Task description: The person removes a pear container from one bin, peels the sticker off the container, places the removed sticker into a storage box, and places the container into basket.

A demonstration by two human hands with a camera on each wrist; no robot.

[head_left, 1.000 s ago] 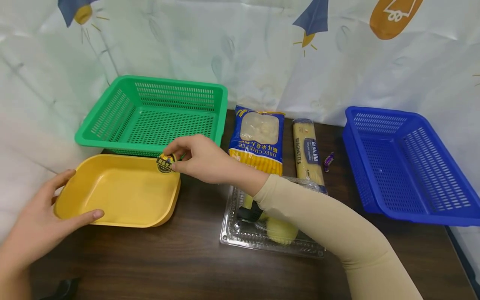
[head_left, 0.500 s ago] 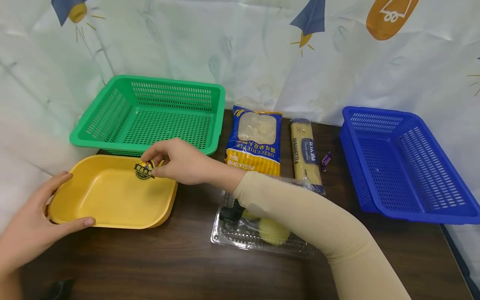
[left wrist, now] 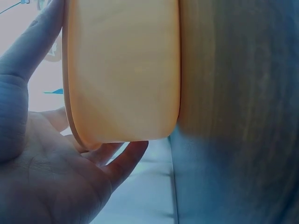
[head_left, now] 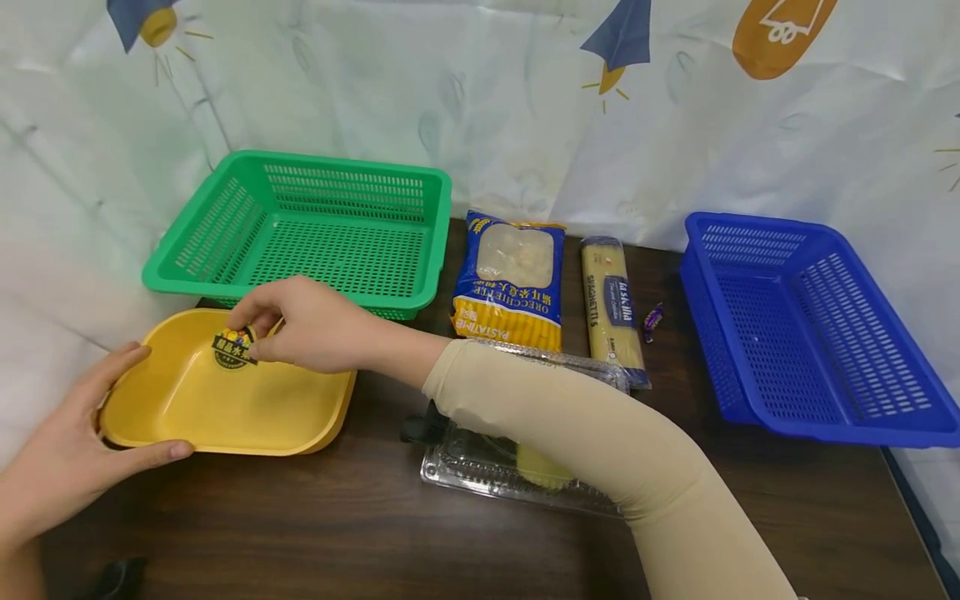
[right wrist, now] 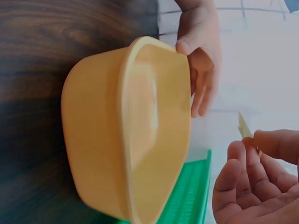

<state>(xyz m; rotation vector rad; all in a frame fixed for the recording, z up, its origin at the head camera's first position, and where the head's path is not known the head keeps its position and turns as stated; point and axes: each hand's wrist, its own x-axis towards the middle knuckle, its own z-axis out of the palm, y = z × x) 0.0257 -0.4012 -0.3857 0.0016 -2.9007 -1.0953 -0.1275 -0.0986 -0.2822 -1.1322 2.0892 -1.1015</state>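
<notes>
A yellow plastic basin [head_left: 255, 408] stands on the dark wooden table at the left. My left hand [head_left: 78, 437] grips its left end, thumb along the near rim and fingers round the far side; in the left wrist view those fingers [left wrist: 124, 161] touch the basin's outer wall. Between thumb and fingertips my right hand [head_left: 311, 327] pinches a round black label [head_left: 231, 350] with coloured fruit and Chinese print, above the basin. The right wrist view shows this label [right wrist: 244, 127] almost edge-on, apart from the basin. No contents show inside the basin.
Behind the basin stands a green basket [head_left: 300, 294]. A bag of orecchiette [head_left: 510, 283], a spaghetti pack [head_left: 611, 308] and a small purple wrapped item [head_left: 653, 322] lie mid-table. My right arm partly covers a clear plastic container [head_left: 450, 473] with pale yellow-green contents. A blue basket [head_left: 795, 333] stands right.
My right hand has moved left over the basin, carrying the label from near its right rim to its left part. My left hand keeps its grip on the basin.
</notes>
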